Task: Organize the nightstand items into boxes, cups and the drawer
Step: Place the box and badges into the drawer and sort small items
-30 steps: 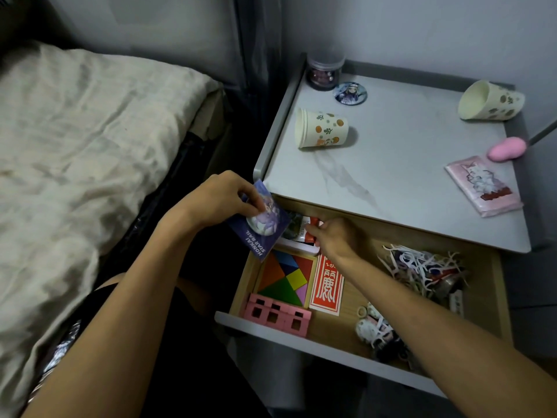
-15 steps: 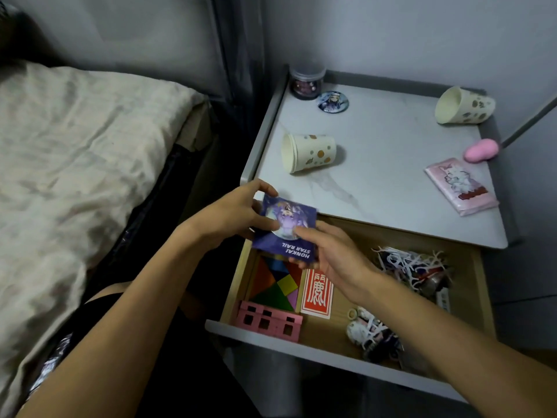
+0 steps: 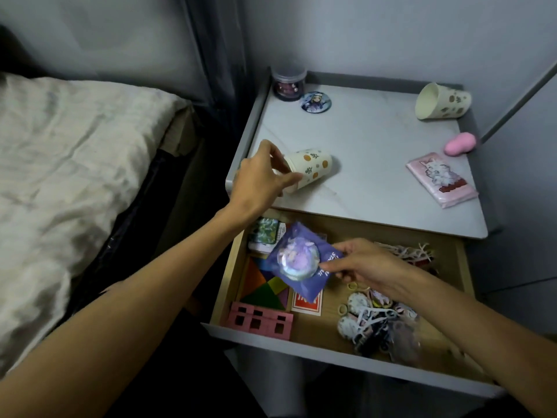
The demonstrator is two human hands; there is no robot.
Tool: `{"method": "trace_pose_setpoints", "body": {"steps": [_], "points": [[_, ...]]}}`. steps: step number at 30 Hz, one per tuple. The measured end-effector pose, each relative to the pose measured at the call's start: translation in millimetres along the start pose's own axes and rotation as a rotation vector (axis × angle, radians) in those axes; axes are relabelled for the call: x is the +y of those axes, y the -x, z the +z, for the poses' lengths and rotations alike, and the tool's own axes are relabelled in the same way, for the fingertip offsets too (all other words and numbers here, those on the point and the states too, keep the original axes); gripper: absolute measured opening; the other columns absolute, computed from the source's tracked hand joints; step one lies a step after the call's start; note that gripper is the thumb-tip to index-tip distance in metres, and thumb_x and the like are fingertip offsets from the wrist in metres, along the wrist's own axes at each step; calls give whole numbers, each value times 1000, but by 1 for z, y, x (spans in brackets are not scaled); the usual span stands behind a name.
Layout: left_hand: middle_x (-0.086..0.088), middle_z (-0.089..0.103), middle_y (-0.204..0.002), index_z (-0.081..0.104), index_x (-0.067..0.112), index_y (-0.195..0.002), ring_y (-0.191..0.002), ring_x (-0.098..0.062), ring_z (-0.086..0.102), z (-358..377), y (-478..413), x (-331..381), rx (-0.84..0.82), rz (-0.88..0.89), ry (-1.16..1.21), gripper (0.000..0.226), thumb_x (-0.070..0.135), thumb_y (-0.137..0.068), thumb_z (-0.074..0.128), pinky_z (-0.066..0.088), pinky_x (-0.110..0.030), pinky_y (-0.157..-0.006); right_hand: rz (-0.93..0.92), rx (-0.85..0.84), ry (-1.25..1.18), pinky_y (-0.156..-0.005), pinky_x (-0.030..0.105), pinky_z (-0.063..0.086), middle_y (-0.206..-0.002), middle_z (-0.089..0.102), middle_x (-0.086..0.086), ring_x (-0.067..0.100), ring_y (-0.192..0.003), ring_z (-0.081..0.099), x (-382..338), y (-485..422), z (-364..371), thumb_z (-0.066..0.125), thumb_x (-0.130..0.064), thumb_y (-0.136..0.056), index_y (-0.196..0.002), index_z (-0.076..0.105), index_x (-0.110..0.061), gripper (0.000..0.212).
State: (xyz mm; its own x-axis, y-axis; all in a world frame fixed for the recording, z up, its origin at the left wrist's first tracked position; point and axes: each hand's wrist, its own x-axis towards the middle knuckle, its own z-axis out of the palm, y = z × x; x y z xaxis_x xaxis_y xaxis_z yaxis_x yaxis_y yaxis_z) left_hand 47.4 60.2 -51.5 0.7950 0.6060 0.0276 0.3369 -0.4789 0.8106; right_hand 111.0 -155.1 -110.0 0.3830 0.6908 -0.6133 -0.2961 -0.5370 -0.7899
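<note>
Item under inspection: a purple packet (image 3: 297,260) with a round iridescent badge sealed inside. It is held in the air above the left half of the open drawer (image 3: 316,330), over the coloured tangram puzzle (image 3: 265,285). The right hand (image 3: 366,263) pinches the packet's right edge between thumb and fingertips, and the packet's far end hangs free. The packet is judged light, thin and glossy, hence somewhat slippery. The wrapper is soft, while the badge inside is rigid and carries most of the weight. A pinch at the margin lets the packet droop and twist, so a hold across the badge itself would give firmer control. The left hand (image 3: 259,176) is at the mouth of the spotted paper cup (image 3: 310,168), which lies on its side near the front left corner of the nightstand top (image 3: 370,164). Its fingers are spread and not closed round anything, but the hand covers the rim, so contact cannot be confirmed. The cup is judged very light and easily crushed or rolled. It is best taken by the rim or gently round the wall, then stood upright. A second cup (image 3: 443,101) lies tipped at the back right, with a pink tissue pack (image 3: 441,184) well apart towards the front right.
</note>
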Motion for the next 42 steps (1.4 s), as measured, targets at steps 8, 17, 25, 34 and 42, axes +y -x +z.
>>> {"method": "trace_pose_setpoints", "body": {"steps": [8, 17, 25, 34, 42], "points": [[-5, 70, -92, 51, 9, -98, -59, -10, 70, 4, -12, 1, 53, 39, 146, 22, 13, -90, 71, 50, -19, -45, 91, 89, -71, -47, 18, 31, -50, 59, -9, 7, -49, 44, 34, -39, 34, 65, -8, -91, -72, 65, -16, 21], [-8, 70, -89, 59, 3, -94, -62, -9, 71, -8, -18, -7, 75, 88, 124, 11, 6, -90, 69, 55, -21, -54, 76, 86, 102, -45, 19, 45, -63, 59, 11, 15, -51, 53, 39, -70, 68, 64, -8, -94, -97, 64, 9, 17], [-7, 71, -89, 60, 7, -91, -61, -14, 71, -11, -13, -12, 16, 61, 92, 11, 3, -88, 69, 57, -26, -55, -42, 240, 558, -49, 18, 39, -53, 53, -4, 8, -48, 51, 48, -77, 76, 74, -29, -86, -61, 53, -19, 34], [-7, 70, -90, 59, 8, -90, -61, -11, 71, -10, -14, -8, 18, 52, 71, 12, 1, -88, 69, 55, -23, -53, -317, 239, 667, -54, 19, 46, -62, 61, -7, 2, -51, 54, 11, -43, 57, 64, -27, -94, -71, 64, -20, 24], [-6, 71, -93, 60, 9, -93, -67, -16, 73, -6, -17, -4, 7, -6, 149, 13, 2, -88, 70, 60, -28, -60, -785, 604, 1034, -91, 29, 43, -127, 51, 4, 18, -114, 48, -108, -46, -7, 82, -29, -73, -135, 48, -18, 71]]}}
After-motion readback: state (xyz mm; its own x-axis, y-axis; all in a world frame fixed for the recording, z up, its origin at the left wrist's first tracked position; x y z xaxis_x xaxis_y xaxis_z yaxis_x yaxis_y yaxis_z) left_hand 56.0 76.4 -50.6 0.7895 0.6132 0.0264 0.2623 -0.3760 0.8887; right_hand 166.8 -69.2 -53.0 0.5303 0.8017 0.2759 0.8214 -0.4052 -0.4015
